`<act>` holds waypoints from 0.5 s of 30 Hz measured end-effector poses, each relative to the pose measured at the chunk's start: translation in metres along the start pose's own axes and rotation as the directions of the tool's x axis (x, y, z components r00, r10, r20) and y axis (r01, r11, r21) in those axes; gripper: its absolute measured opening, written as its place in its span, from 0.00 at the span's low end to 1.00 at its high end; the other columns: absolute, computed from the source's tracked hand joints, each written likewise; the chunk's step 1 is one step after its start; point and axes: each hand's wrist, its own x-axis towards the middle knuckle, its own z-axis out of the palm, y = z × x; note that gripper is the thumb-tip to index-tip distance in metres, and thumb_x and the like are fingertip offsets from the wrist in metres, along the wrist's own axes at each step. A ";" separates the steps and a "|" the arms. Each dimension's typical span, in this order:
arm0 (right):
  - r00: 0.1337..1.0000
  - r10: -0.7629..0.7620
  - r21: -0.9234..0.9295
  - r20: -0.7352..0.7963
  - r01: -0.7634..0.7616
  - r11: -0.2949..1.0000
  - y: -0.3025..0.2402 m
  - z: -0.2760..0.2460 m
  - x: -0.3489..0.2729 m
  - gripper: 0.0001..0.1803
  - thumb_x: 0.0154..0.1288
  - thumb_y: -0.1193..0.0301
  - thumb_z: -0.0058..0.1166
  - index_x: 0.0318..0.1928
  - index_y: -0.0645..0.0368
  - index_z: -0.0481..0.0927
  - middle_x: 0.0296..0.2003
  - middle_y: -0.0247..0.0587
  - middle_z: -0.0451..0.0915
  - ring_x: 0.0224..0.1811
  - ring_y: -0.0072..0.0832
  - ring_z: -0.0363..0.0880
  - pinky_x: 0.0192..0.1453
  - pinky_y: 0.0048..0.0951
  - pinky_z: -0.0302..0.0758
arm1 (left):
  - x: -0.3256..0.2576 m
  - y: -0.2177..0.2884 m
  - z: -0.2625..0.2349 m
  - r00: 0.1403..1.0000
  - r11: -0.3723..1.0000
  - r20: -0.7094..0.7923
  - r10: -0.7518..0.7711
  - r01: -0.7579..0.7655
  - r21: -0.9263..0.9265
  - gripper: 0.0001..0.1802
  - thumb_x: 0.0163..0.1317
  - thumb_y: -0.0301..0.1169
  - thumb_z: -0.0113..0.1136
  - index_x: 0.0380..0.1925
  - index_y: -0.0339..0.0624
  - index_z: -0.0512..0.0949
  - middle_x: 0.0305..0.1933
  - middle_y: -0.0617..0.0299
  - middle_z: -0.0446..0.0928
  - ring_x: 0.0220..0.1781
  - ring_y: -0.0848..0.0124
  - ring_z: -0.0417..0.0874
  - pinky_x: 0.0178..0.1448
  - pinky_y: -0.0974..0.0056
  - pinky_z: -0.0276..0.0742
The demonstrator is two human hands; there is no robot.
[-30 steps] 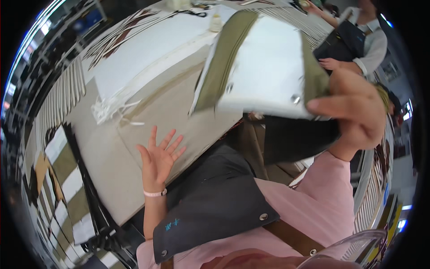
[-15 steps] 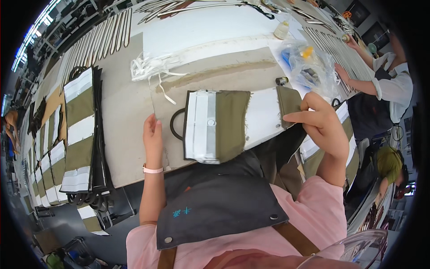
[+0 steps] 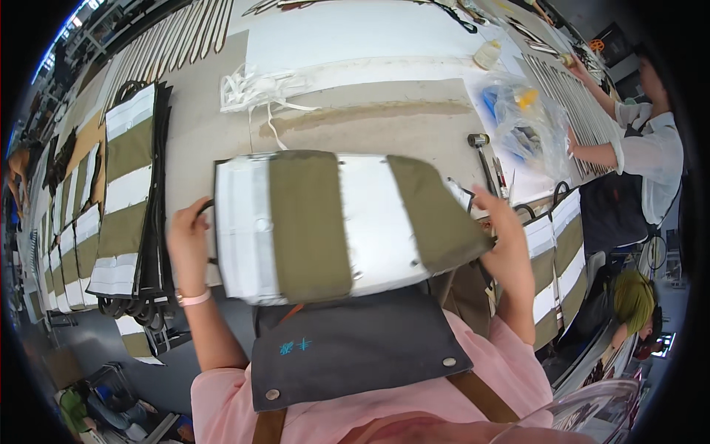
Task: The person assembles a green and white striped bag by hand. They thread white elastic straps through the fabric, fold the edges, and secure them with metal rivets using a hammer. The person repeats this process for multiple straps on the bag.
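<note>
Panel (image 3: 310,226), striped olive and white, lies broadside between the two hands, in front of the torso and across the near side of the table (image 3: 355,127). Contact between panel and tabletop cannot be determined. Beyond the panel's far edge, a strip of grey table surface extends to the white cords (image 3: 255,90). The near edge reaches the top of the dark apron (image 3: 355,344). At left, the left hand (image 3: 189,240) occupies the gap before a stack of striped pieces (image 3: 129,177). At right, clearance is limited: the right hand (image 3: 509,248) is near further striped pieces (image 3: 543,270), and the hammer (image 3: 482,159) lies just beyond.

Grip, left: fingers curled closed around the dark handle loop at the panel's left end. Grip, right: thumb and fingers closed on the panel's narrower right end; finger detail is blurred.

Compared with half a second earlier, the left hand has engaged the handle, the panel has shifted left, and more of the hammer's shaft is exposed.
</note>
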 end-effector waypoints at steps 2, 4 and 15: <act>0.978 -0.121 -0.012 0.168 0.124 0.992 -0.013 0.016 -0.010 0.45 0.43 0.85 0.59 0.68 0.55 0.72 0.59 0.48 0.78 0.61 0.49 0.74 0.65 0.44 0.68 | -0.004 -0.031 -0.045 0.995 0.996 -0.021 -0.093 0.093 0.001 0.18 0.66 0.18 0.56 0.53 0.45 0.85 0.37 0.60 0.77 0.31 0.74 0.81 0.35 0.69 0.76; 0.942 -0.163 -0.115 0.294 0.204 0.972 -0.023 0.033 -0.012 0.38 0.47 0.82 0.59 0.64 0.56 0.75 0.59 0.46 0.78 0.61 0.46 0.75 0.66 0.46 0.68 | -0.012 -0.050 -0.072 0.979 0.974 -0.030 -0.204 0.206 0.093 0.18 0.67 0.19 0.56 0.53 0.46 0.85 0.36 0.61 0.77 0.30 0.75 0.79 0.34 0.69 0.75; 0.861 -0.088 -0.298 0.501 0.266 0.917 0.054 0.048 -0.005 0.12 0.57 0.77 0.57 0.42 0.59 0.85 0.43 0.43 0.84 0.54 0.44 0.80 0.63 0.45 0.71 | -0.041 -0.105 -0.062 0.981 0.975 0.056 -0.186 0.177 0.131 0.18 0.66 0.20 0.57 0.54 0.45 0.84 0.35 0.59 0.76 0.30 0.72 0.77 0.39 0.66 0.73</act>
